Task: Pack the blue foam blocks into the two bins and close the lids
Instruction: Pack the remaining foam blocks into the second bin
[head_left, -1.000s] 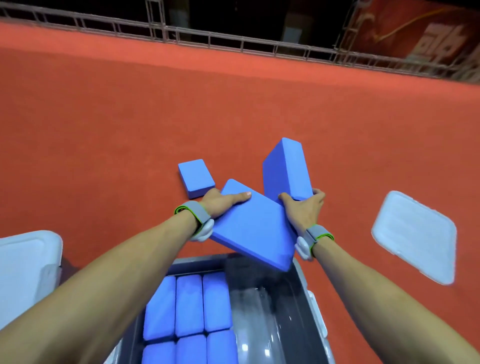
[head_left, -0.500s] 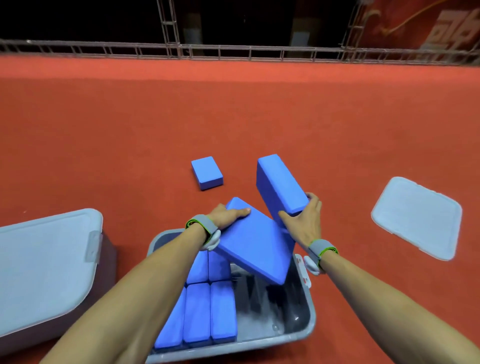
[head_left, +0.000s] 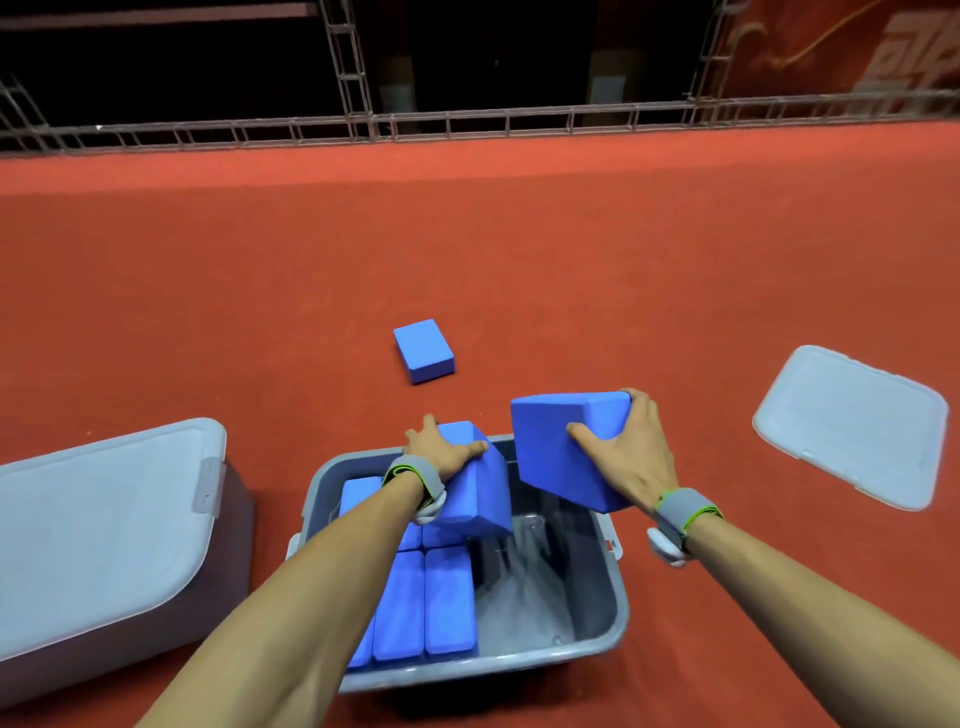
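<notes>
Currently we grip one blue rectangular foam block (head_left: 467, 483) per hand, left hand (head_left: 441, 449) and right hand (head_left: 631, 457), fingers curled; wedging against packed blocks (head_left: 426, 603) in the open grey plastic bin (head_left: 613, 587) could prevent lid closure.

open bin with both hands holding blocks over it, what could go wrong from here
1. The left hand lowers its block tilted beside the packed rows; it may wedge crooked and steal room.
2. The right hand grips its block over the bin's far rim; a slip could send it onto the carpet.
3. One loose block lies farther out, the lid off to the right; either is easily forgotten.
</notes>
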